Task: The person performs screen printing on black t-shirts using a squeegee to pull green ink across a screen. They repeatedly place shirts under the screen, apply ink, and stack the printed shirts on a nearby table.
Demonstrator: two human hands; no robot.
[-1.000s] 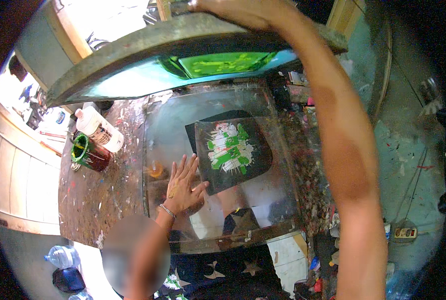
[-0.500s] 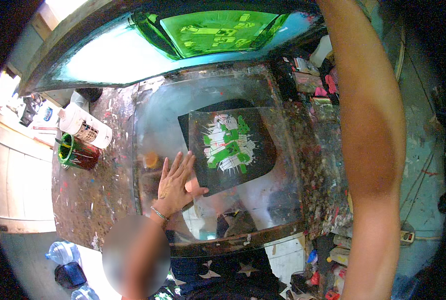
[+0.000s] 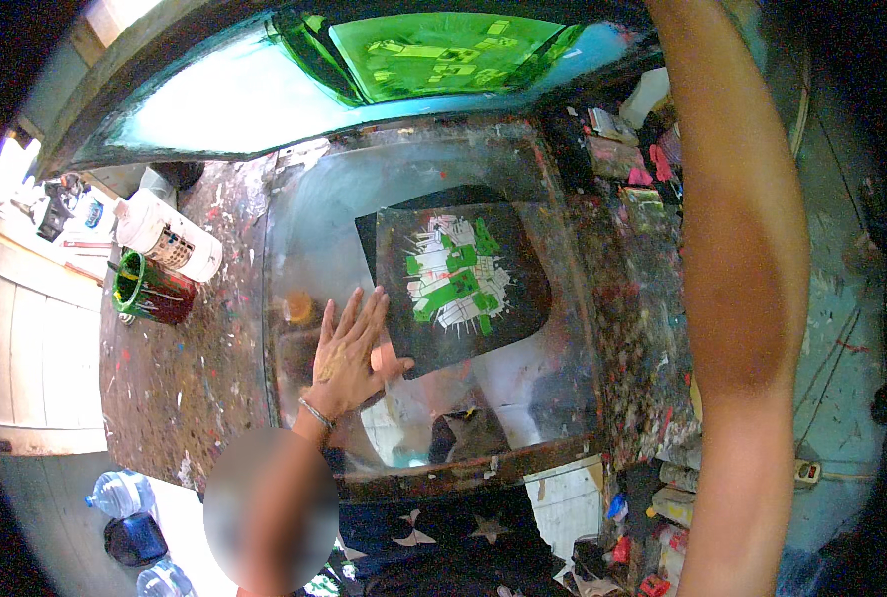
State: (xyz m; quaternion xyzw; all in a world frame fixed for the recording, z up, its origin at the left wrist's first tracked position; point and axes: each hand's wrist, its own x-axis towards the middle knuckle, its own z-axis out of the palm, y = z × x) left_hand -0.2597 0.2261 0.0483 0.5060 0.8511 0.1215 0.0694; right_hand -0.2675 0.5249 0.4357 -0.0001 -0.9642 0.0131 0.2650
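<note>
A dark piece of fabric lies on a glossy, see-through sheet on the table, bearing a white and green print. My left hand rests flat at its left edge, fingers spread and thumb touching the lower left corner; nothing is grasped. A squarish clear layer seems to cover part of the fabric. My right forearm rises along the right side and leaves at the top, so the right hand is out of sight. Tilted up at the back is a screen-printing frame, its mesh bearing a bright green stencil area.
On the left stand a green-rimmed paint tub and a white bottle lying slanted. The paint-specked table surrounds the glossy sheet. Rags and small boxes crowd the back right. Water bottles sit at the lower left.
The raised frame and the table contents appear slightly higher in the picture. My left hand stays flat at the fabric's edge, with its fingers hardly changed.
</note>
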